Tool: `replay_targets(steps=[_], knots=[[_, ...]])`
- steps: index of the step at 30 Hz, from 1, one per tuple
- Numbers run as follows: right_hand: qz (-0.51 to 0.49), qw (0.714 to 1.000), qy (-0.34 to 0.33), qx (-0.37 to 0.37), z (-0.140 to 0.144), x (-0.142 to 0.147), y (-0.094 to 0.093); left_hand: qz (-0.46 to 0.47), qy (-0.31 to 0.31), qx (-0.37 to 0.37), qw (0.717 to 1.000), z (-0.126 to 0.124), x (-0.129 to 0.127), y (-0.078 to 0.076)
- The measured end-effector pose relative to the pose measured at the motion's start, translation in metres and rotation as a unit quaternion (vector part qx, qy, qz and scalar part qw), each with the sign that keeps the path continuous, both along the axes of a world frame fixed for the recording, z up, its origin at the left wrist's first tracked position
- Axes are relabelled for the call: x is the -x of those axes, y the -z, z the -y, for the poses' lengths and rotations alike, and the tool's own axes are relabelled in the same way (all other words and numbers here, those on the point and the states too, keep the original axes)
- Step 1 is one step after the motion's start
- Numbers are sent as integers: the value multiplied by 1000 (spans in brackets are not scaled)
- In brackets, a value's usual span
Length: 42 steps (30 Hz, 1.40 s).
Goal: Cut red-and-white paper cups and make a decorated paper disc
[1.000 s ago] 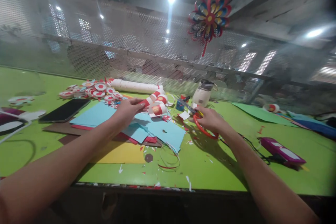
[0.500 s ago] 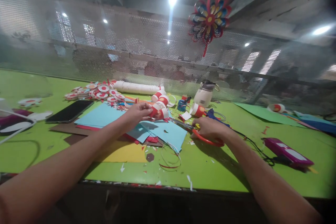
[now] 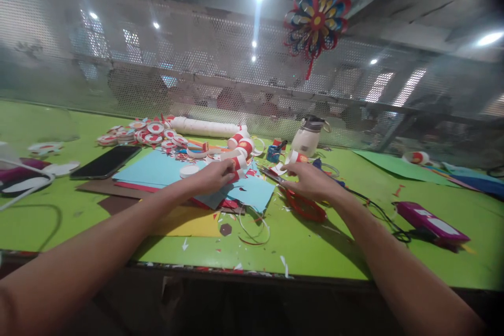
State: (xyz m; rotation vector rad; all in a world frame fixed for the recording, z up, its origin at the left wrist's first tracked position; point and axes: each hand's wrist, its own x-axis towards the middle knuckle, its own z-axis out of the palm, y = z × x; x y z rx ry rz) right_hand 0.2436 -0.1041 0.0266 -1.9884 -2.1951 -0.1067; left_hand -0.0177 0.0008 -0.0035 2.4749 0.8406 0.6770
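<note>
Setting down the scissors (image 3: 301,203), which now lie on the green table (image 3: 354,252) just below it, the right hand (image 3: 311,181) hovers with fingers loosely spread, empty. The left hand (image 3: 214,177) stays pinched on a red-and-white paper roll (image 3: 237,164) over blue paper (image 3: 157,168).

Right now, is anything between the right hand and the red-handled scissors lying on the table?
Nothing visible. The right hand rests directly over the scissors, whose red handles lie just below the palm; only paper scraps lie nearby. The left hand holds a red-and-white paper roll.
</note>
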Motion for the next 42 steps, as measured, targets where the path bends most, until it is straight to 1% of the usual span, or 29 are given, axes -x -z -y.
replay_targets(steps=[2,5,8,10,12,15,16,18,20,22,24,27,28,30,32,34,36,37,39,40,41,42], knots=[[-55,996,-71,-5,0,14,8,35,-14,-6,999,-3,0,1],[-63,991,-119,12,1,38,25,75,-37,4,996,-5,-1,2],[-93,986,-137,4,0,55,40,84,-58,10,995,-6,0,1],[-157,979,-133,-13,-3,61,46,84,-65,13,994,-7,0,2],[-246,963,-105,-14,-8,62,47,91,-67,39,993,-9,-1,4],[-395,918,-32,26,-19,62,36,139,-52,104,983,-11,-1,7],[-452,891,-4,44,-23,61,29,164,-41,123,978,-11,-1,8],[-501,863,9,71,-32,62,13,218,-12,160,963,-9,-1,6],[-598,796,6,92,-43,66,-3,274,12,204,940,-6,0,1],[-649,755,-3,96,-53,74,-15,348,9,234,908,-3,1,-5],[-679,728,-17,91,-61,83,-20,409,1,249,878,-2,3,-12],[-711,700,-27,64,-68,93,-16,470,10,263,843,-2,9,-20],[-717,694,-26,52,-69,95,-13,480,24,265,836,0,11,-23],[-723,690,-20,30,-70,94,-6,484,67,262,832,6,15,-31],[-726,687,-15,19,-71,92,-1,461,115,256,842,16,18,-39],[-728,685,-13,15,-71,90,0,407,161,267,859,26,19,-44],[-735,678,-19,10,-70,90,-2,303,216,288,883,33,19,-45],[-740,672,-27,8,-69,91,-4,249,233,285,896,35,17,-43],[-742,668,-48,-3,-68,90,-7,164,238,257,922,33,14,-38],[-734,677,-52,-16,-67,88,-8,143,230,241,932,31,12,-34],[-715,697,-47,-38,-67,84,-7,136,219,229,939,28,9,-31],[-684,726,-34,-66,-65,80,-6,143,207,220,942,25,7,-28]])
